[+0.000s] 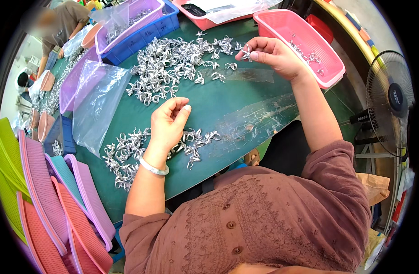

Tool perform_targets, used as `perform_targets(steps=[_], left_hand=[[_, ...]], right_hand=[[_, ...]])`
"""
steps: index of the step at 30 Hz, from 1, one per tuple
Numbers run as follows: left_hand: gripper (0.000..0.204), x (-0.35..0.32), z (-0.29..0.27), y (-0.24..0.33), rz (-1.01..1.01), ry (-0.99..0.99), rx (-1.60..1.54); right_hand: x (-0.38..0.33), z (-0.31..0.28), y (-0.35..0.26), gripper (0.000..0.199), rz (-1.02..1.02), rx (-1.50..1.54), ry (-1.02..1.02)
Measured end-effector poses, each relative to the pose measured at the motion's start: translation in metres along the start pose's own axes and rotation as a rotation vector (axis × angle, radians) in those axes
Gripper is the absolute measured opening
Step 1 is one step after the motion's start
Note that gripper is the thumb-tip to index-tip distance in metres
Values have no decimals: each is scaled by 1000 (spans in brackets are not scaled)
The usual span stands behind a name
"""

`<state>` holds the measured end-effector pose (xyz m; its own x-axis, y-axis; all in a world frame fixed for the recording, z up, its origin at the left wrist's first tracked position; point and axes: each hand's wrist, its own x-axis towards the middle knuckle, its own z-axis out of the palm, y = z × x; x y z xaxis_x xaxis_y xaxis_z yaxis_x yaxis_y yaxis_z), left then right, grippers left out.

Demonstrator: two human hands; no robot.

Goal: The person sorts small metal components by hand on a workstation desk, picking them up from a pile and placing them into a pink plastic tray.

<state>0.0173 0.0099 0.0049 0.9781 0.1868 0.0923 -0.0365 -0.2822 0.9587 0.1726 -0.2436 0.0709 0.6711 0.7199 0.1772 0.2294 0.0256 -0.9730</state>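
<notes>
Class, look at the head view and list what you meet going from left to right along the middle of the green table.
Stacked coloured baskets → clear plastic bag → near pile of small silver metal parts → left hand → strip of clear tape on the green table → right forearm → standing fan.

A green table [227,102] carries heaps of silver metal clips [173,64], clear plastic bags [97,102] and pink baskets [305,43].

left hand [169,122] raised, fingers curled | right hand [271,55] outstretched, pinch grip
</notes>
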Motion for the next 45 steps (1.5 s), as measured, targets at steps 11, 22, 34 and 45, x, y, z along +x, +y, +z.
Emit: perform_targets(steps=[11,22,34,45], left_hand=[[17,0,0,1,8,-11,25],[20,-2,0,5,21,-20,-45],[14,2,-9,6,-25,44,-490],[12,2,-6,4,-128,18,-573]], right_hand=[[2,5,6,13,-9,47,17],[11,46,21,9,141,169,-99],[53,120,29,12,24,279,-247],[48,120,56,25,-38,399,-261]])
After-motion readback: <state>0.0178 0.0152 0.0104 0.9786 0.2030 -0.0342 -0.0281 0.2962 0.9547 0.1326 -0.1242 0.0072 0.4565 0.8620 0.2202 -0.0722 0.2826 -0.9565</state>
